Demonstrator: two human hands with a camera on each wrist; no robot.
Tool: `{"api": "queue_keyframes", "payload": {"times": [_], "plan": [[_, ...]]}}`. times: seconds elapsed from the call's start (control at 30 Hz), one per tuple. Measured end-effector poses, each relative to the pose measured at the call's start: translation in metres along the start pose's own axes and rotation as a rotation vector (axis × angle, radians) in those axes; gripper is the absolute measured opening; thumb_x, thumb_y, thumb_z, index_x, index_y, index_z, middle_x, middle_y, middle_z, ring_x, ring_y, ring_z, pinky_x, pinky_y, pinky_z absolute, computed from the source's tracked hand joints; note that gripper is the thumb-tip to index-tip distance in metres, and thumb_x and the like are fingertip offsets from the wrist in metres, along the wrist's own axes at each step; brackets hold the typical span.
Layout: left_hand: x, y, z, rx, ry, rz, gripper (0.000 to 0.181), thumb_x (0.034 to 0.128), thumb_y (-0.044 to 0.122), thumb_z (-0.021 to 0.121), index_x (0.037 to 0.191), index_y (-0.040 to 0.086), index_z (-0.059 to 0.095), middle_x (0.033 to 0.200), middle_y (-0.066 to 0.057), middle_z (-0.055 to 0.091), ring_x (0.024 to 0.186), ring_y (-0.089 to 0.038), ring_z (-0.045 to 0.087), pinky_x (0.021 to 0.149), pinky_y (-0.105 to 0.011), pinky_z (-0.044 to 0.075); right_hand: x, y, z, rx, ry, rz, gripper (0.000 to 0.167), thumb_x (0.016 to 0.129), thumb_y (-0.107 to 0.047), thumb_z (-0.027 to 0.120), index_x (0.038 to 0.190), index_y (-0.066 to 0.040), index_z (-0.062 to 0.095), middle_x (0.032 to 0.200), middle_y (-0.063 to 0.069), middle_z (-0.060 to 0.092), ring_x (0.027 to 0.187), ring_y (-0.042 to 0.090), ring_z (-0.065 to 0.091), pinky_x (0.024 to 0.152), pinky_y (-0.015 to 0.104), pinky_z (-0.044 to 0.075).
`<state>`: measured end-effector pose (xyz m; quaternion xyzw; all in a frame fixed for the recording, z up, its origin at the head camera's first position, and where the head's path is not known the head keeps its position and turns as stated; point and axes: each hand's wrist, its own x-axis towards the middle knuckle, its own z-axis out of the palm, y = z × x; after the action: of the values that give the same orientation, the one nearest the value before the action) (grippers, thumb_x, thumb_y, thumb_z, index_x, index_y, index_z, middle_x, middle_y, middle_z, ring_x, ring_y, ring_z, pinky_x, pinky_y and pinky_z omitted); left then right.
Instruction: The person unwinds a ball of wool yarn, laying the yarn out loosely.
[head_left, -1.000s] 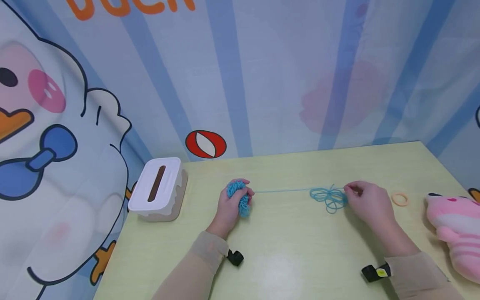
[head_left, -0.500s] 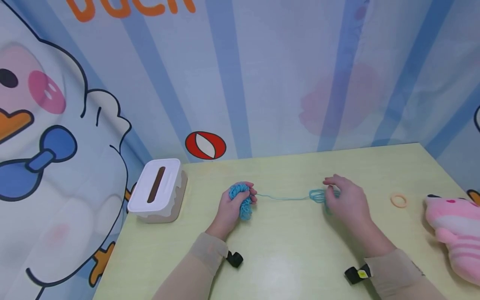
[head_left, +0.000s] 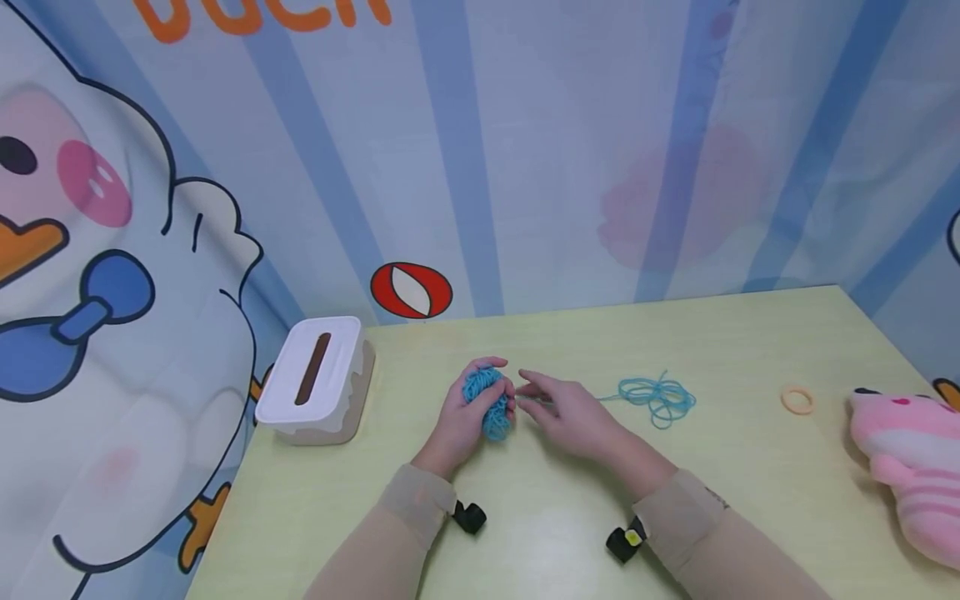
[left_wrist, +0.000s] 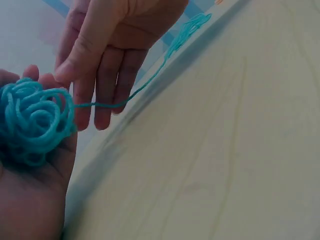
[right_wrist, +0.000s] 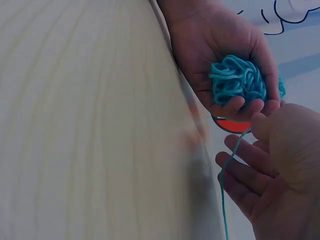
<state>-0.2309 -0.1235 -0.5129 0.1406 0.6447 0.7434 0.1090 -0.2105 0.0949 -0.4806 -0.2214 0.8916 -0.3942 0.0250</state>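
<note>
A pale yellow wood-grain table (head_left: 555,517) fronts a blue-striped cartoon backdrop (head_left: 555,167) — orange lettering (head_left: 266,15) at eleven o'clock, cropped on top, apparently "DUCK". Towards six o'clock, the left hand (head_left: 456,417) curls round a bundle of turquoise yarn (right_wrist: 240,82); at its three o'clock, the right hand (head_left: 576,417) — fingers extended, loosely parted, gripping nothing — has a turquoise strand (right_wrist: 223,200) crossing its fingers.

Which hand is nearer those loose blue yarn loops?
Right. The right hand is just left of the loose loops; the left hand, holding the yarn bundle, is farther left.
</note>
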Motion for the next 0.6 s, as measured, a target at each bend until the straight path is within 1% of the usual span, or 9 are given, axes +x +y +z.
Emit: {"api": "queue_keyframes", "payload": {"times": [0.07, 0.13, 0.2, 0.23, 0.33, 0.4, 0.43, 0.5, 0.6], "plan": [[0.0, 0.0, 0.001, -0.028, -0.009, 0.007, 0.047, 0.1145, 0.028, 0.061, 0.155, 0.008, 0.046, 0.109, -0.006, 0.068, 0.092, -0.022, 0.069, 0.085, -0.033, 0.066, 0.003, -0.001, 0.004, -0.024, 0.014, 0.008, 0.04, 0.112, -0.021, 0.065, 0.148, -0.004, 0.067, 0.127, 0.01, 0.082, 0.117, 0.028, 0.079, 0.104, 0.05, 0.063], [0.0, 0.0, 0.001, -0.036, -0.008, 0.009, 0.045, 0.1142, 0.028, 0.062, 0.153, 0.013, 0.047, 0.107, -0.005, 0.067, 0.089, -0.021, 0.07, 0.082, -0.033, 0.066, 0.003, -0.001, 0.005, -0.044, 0.049, 0.03, 0.029, 0.11, -0.021, 0.068, 0.134, -0.008, 0.077, 0.117, 0.006, 0.084, 0.104, 0.02, 0.079, 0.097, 0.046, 0.064], [0.0, 0.001, 0.002, -0.019, 0.001, 0.009, 0.045, 0.1139, 0.03, 0.062, 0.153, 0.013, 0.047, 0.105, -0.005, 0.067, 0.086, -0.021, 0.07, 0.08, -0.033, 0.067, 0.002, -0.001, 0.003, -0.052, 0.089, 0.055, 0.021, 0.109, -0.021, 0.07, 0.123, -0.012, 0.082, 0.111, 0.003, 0.084, 0.098, 0.016, 0.076, 0.092, 0.044, 0.064], [0.0, 0.001, 0.002, 0.003, 0.01, 0.01, 0.045, 0.1138, 0.031, 0.062, 0.152, 0.012, 0.048, 0.104, -0.005, 0.067, 0.084, -0.02, 0.071, 0.078, -0.032, 0.066, 0.001, -0.002, 0.002, -0.049, 0.107, 0.066, 0.019, 0.109, -0.021, 0.07, 0.12, -0.012, 0.083, 0.11, 0.002, 0.084, 0.097, 0.015, 0.076, 0.092, 0.043, 0.065], [0.0, 0.001, 0.002, 0.066, 0.048, 0.013, 0.049, 0.1131, 0.032, 0.064, 0.15, 0.004, 0.047, 0.101, -0.005, 0.067, 0.078, -0.018, 0.07, 0.071, -0.03, 0.064, -0.004, -0.002, -0.006, -0.02, 0.135, 0.092, 0.018, 0.11, -0.02, 0.069, 0.119, -0.012, 0.082, 0.107, 0.001, 0.084, 0.094, 0.015, 0.075, 0.088, 0.041, 0.064], [-0.001, 0.001, 0.002, 0.088, 0.074, 0.008, 0.05, 0.1121, 0.032, 0.066, 0.147, 0.002, 0.048, 0.1, -0.005, 0.067, 0.076, -0.018, 0.069, 0.066, -0.028, 0.061, -0.008, -0.003, -0.013, 0.001, 0.144, 0.1, 0.019, 0.11, -0.019, 0.068, 0.121, -0.01, 0.081, 0.107, 0.002, 0.084, 0.094, 0.015, 0.076, 0.086, 0.039, 0.064], [0.0, 0.001, 0.001, 0.091, 0.083, 0.01, 0.05, 0.1119, 0.032, 0.067, 0.146, 0.001, 0.048, 0.103, -0.008, 0.067, 0.076, -0.017, 0.07, 0.064, -0.027, 0.06, -0.011, -0.003, -0.017, 0.012, 0.15, 0.097, 0.02, 0.11, -0.019, 0.067, 0.121, -0.009, 0.08, 0.107, 0.003, 0.084, 0.095, 0.016, 0.076, 0.086, 0.039, 0.064], [-0.001, 0.001, 0.001, 0.086, 0.101, 0.018, 0.05, 0.1112, 0.032, 0.068, 0.143, 0.0, 0.048, 0.11, -0.016, 0.069, 0.079, -0.018, 0.074, 0.063, -0.027, 0.06, -0.015, -0.002, -0.024, 0.028, 0.164, 0.09, 0.02, 0.11, -0.017, 0.067, 0.122, -0.007, 0.079, 0.107, 0.005, 0.084, 0.095, 0.017, 0.078, 0.084, 0.037, 0.063], [-0.001, 0.001, 0.001, 0.062, 0.126, 0.036, 0.041, 0.1104, 0.029, 0.069, 0.136, 0.004, 0.05, 0.122, -0.027, 0.068, 0.085, -0.018, 0.078, 0.064, -0.028, 0.062, -0.022, 0.003, -0.034, 0.047, 0.201, 0.084, 0.019, 0.109, -0.016, 0.067, 0.121, -0.005, 0.079, 0.105, 0.008, 0.084, 0.094, 0.019, 0.079, 0.082, 0.032, 0.062]]}}
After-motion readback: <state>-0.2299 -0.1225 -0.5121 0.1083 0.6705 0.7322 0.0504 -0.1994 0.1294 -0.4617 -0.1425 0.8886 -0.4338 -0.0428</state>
